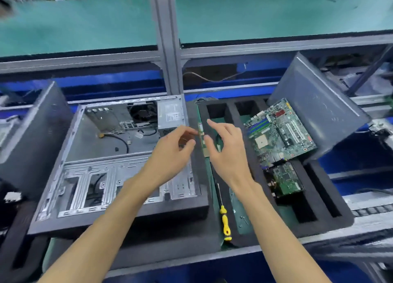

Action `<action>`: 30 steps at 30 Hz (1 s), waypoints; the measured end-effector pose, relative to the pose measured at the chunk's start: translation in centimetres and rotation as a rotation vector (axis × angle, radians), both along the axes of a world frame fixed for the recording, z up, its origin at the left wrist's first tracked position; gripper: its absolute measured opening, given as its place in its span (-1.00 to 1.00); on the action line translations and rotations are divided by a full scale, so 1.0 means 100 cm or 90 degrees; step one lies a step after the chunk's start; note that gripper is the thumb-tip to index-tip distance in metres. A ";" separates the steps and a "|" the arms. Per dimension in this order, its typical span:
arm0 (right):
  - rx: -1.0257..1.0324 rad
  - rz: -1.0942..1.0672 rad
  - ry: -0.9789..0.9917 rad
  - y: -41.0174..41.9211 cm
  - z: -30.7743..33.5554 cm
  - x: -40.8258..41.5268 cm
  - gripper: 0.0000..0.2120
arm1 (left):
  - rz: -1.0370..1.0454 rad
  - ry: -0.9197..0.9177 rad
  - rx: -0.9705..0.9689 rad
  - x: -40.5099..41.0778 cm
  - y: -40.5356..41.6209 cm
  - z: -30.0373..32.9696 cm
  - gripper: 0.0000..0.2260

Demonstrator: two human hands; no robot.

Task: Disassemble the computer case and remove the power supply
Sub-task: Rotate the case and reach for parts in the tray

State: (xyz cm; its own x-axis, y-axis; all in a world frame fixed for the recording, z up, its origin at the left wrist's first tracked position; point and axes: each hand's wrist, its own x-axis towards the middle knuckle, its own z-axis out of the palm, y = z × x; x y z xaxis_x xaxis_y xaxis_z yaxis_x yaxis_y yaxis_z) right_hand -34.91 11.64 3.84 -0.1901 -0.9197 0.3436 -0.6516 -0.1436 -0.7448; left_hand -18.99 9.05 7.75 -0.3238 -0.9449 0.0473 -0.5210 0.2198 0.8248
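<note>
Open computer case (pixel 119 168) lying on its side, interior facing up, motherboard (pixel 278 134) already out and resting on the black foam tray (pixel 323 197) to your right. The power supply (pixel 171 115), a grey box, still sits in the case's far right corner, beside the rear fan (pixel 143 112).

Your left hand (pixel 172 153) hovers over the case's right edge, thumb and fingers loosely curled; whether they pinch something small cannot be told. Your right hand (pixel 225 148) is spread and relaxed above the tray, with a memory module (pixel 202 140) between the two hands; who holds it is unclear.

The power supply lies just beyond and slightly left of your left hand, which is the nearer one. The yellow-handled screwdriver (pixel 225 221) lies near your right forearm.
</note>
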 end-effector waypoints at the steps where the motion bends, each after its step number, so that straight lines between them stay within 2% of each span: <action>1: 0.008 0.011 0.001 -0.004 0.002 0.013 -0.63 | 0.016 -0.001 -0.004 0.015 -0.002 0.002 -0.83; 9: 0.059 0.037 0.062 -0.020 0.004 0.120 -0.72 | 0.103 -0.011 -0.028 0.139 -0.011 0.004 -0.85; 15: 0.081 -0.079 0.173 -0.019 0.009 0.155 -0.72 | 0.171 -0.052 -0.015 0.220 -0.030 -0.018 -0.84; 18: 0.114 -0.195 0.233 -0.019 0.004 0.150 -0.62 | 0.240 -0.089 -0.035 0.253 -0.042 -0.038 -0.73; 20: 0.198 -0.268 0.261 -0.017 -0.004 0.140 -0.48 | 0.278 -0.092 -0.017 0.268 -0.048 -0.052 -0.62; 23: 0.328 -0.303 0.249 -0.014 -0.021 0.133 -0.32 | 0.295 -0.043 0.116 0.278 -0.052 -0.072 -0.43; 25: 0.353 -0.296 0.226 -0.013 -0.030 0.133 -0.27 | 0.296 0.016 0.184 0.280 -0.053 -0.084 -0.49; 30: 0.343 -0.293 0.264 -0.016 -0.034 0.131 -0.26 | 0.312 0.069 0.169 0.282 -0.057 -0.095 -0.57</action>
State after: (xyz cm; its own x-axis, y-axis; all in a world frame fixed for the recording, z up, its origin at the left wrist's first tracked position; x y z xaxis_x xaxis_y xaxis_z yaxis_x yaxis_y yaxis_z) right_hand -21.84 10.08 0.41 -0.5428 -0.8398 0.0025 -0.7958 0.5134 -0.3210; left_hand 9.18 3.33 -1.74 0.1494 -0.9676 -0.2037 -0.4195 -0.2486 0.8731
